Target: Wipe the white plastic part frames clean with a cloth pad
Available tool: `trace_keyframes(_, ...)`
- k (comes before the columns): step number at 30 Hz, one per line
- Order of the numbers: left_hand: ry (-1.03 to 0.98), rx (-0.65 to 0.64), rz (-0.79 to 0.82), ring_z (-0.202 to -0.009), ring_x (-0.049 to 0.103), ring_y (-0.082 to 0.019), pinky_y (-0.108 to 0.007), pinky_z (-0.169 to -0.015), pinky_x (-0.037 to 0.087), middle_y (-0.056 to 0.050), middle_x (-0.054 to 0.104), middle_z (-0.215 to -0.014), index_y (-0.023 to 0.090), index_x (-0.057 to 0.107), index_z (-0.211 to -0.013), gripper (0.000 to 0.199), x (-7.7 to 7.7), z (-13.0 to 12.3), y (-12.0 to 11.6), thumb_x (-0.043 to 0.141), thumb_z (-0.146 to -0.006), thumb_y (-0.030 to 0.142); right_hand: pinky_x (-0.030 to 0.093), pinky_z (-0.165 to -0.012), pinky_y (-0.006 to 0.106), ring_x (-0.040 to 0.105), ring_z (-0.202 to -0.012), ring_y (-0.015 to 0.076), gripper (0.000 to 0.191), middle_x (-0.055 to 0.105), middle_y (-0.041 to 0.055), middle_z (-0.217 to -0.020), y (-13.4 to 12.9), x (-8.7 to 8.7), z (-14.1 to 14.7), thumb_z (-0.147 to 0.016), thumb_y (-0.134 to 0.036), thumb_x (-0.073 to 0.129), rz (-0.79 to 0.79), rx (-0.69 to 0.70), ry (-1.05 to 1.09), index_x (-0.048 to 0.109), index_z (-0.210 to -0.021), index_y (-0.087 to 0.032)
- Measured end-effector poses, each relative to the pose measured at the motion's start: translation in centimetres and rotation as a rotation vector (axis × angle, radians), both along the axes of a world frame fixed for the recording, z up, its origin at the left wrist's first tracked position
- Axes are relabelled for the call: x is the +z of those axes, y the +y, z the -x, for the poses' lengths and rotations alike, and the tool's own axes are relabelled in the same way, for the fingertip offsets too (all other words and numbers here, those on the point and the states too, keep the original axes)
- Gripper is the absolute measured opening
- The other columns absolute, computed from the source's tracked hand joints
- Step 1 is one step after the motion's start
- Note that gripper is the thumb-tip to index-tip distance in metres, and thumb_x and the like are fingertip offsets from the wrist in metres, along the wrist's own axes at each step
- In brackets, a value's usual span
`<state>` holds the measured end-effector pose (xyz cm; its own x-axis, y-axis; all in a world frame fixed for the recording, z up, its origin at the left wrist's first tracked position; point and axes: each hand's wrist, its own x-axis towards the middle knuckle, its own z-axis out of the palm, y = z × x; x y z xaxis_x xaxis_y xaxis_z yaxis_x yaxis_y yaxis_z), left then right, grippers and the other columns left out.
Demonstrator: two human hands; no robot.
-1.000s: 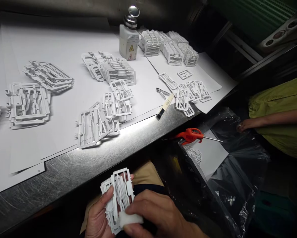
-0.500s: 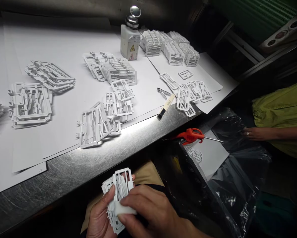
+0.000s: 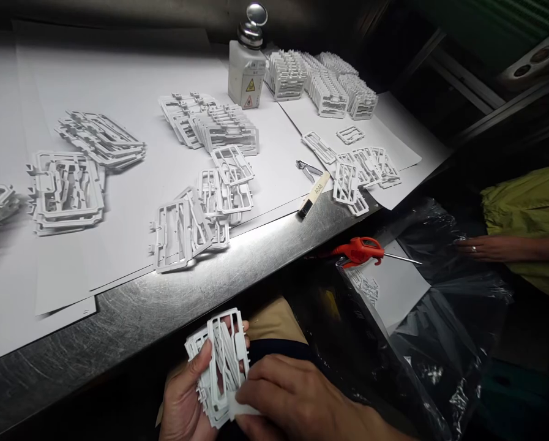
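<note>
Below the bench edge my left hand (image 3: 185, 392) holds a small stack of white plastic frames (image 3: 213, 373), thumb across the near side. Slotted openings and thin inner bars show on the top frame. My right hand (image 3: 297, 392) pinches a folded white wipe or pad (image 3: 243, 405), its exact material unclear. The pad touches the lower right corner of the top frame. Fingers of my left hand behind the stack are mostly hidden.
On the bench (image 3: 251, 251) lie loose white frames (image 3: 173, 236), a pump bottle (image 3: 246, 76) with warning labels, nippers (image 3: 308, 168) and a beige-handled tool (image 3: 314, 195). An orange air gun (image 3: 359, 250) rests by black plastic (image 3: 458, 306). Another person's hand (image 3: 489, 248) is at the right.
My right hand has slid the white pad down and right along the top frame, uncovering more of its lower part. The left hand keeps its hold, and the view has shifted slightly.
</note>
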<state>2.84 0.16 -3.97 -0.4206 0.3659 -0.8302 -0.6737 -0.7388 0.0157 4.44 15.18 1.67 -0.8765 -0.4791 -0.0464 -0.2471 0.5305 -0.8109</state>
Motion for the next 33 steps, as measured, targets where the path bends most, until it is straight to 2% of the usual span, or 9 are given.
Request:
trace_keyframes(6, -0.021, 0.007, -0.101, -0.09, 0.062, -0.031, -0.044, -0.084, 0.05, -0.011, 0.068, -0.096, 0.017, 0.065, -0.101, 0.029, -0.2, -0.1, -0.2, 0.059, -0.073, 0.022, 0.047, -0.07, 0.021, 0.057, -0.078, 0.014, 0.019, 0.058, 0.0027, -0.088, 1.7, 1.7, 0.3, -0.079, -0.014, 0.06, 0.069, -0.158, -0.223, 0.058, -0.097, -0.019)
trace_keyframes(9, -0.043, 0.012, -0.095, -0.093, 0.06, -0.033, -0.044, -0.086, 0.049, -0.012, 0.068, -0.096, 0.016, 0.065, -0.102, 0.031, -0.3, -0.1, -0.3, 0.06, -0.072, 0.02, 0.047, -0.072, 0.022, 0.057, -0.085, 0.0156, 0.021, 0.059, 0.0028, -0.092, 1.1, 1.2, 0.4, -0.08, -0.014, 0.06, 0.1, -0.181, -0.21, 0.057, -0.099, -0.02)
trace_keyframes(12, -0.042, 0.006, -0.095, -0.093, 0.061, -0.032, -0.044, -0.086, 0.049, -0.012, 0.069, -0.095, 0.016, 0.062, -0.107, 0.034, -0.4, -0.1, -0.2, 0.058, -0.073, 0.018, 0.048, -0.072, 0.022, 0.057, -0.083, 0.0158, 0.019, 0.059, 0.0039, -0.092, -0.1, 0.2, 0.5, -0.08, -0.017, 0.06, 0.13, -0.193, -0.066, 0.057, -0.098, -0.018)
trace_keyframes(15, -0.044, -0.013, -0.095, -0.093, 0.061, -0.03, -0.041, -0.086, 0.049, -0.011, 0.068, -0.098, 0.018, 0.058, -0.113, 0.038, -0.4, 0.0, 0.0, 0.058, -0.075, 0.018, 0.049, -0.068, 0.021, 0.057, -0.075, 0.0149, 0.012, 0.059, 0.0044, -0.085, -0.7, 0.0, 0.5, -0.082, -0.019, 0.056, 0.039, -0.079, 0.062, 0.058, -0.093, -0.015)
trace_keyframes(18, -0.042, 0.014, -0.044, -0.094, 0.061, -0.028, -0.039, -0.086, 0.05, -0.009, 0.068, -0.1, 0.02, 0.057, -0.113, 0.039, -0.1, 0.2, 0.2, 0.059, -0.074, 0.017, 0.048, -0.066, 0.019, 0.055, -0.074, 0.0136, 0.009, 0.058, 0.0017, -0.084, -0.2, 0.5, 0.4, -0.084, -0.02, 0.056, -0.116, 0.113, -0.016, 0.057, -0.093, -0.017)
trace_keyframes(23, -0.033, 0.006, -0.05, -0.095, 0.06, -0.029, -0.039, -0.085, 0.051, -0.01, 0.068, -0.098, 0.018, 0.058, -0.112, 0.038, -0.2, 0.1, 0.1, 0.059, -0.074, 0.018, 0.047, -0.07, 0.018, 0.055, -0.081, 0.0132, 0.014, 0.057, 0.0006, -0.09, -0.2, 0.5, 0.2, -0.085, -0.024, 0.055, -0.063, -0.018, -0.029, 0.054, -0.099, -0.02)
trace_keyframes(25, 0.0, -0.021, -0.036, -0.095, 0.06, -0.029, -0.04, -0.084, 0.051, -0.012, 0.068, -0.099, 0.016, 0.059, -0.111, 0.036, -0.3, -0.1, 0.0, 0.06, -0.074, 0.018, 0.047, -0.069, 0.019, 0.054, -0.079, 0.0136, 0.011, 0.056, 0.0015, -0.089, -0.3, 0.5, 0.2, -0.087, -0.024, 0.052, -0.106, 0.034, -0.01, 0.055, -0.096, -0.018)
trace_keyframes(29, 0.067, -0.025, 0.009, -0.092, 0.061, -0.029, -0.04, -0.083, 0.051, -0.013, 0.068, -0.098, 0.015, 0.062, -0.106, 0.032, -0.3, -0.1, -0.2, 0.06, -0.073, 0.017, 0.045, -0.068, 0.018, 0.053, -0.078, 0.0118, 0.011, 0.056, -0.0008, -0.088, 1.0, 1.3, 0.1, -0.085, -0.023, 0.057, -0.157, 0.166, -0.131, 0.054, -0.096, -0.019)
trace_keyframes(33, 0.0, 0.004, -0.075, -0.093, 0.061, -0.03, -0.039, -0.082, 0.051, -0.014, 0.067, -0.1, 0.013, 0.062, -0.106, 0.034, -0.3, 0.1, -0.2, 0.061, -0.072, 0.02, 0.044, -0.07, 0.017, 0.054, -0.083, 0.011, 0.022, 0.056, -0.0018, -0.091, 1.9, 1.7, 0.1, -0.081, -0.016, 0.061, -0.076, 0.027, -0.185, 0.053, -0.1, -0.022)
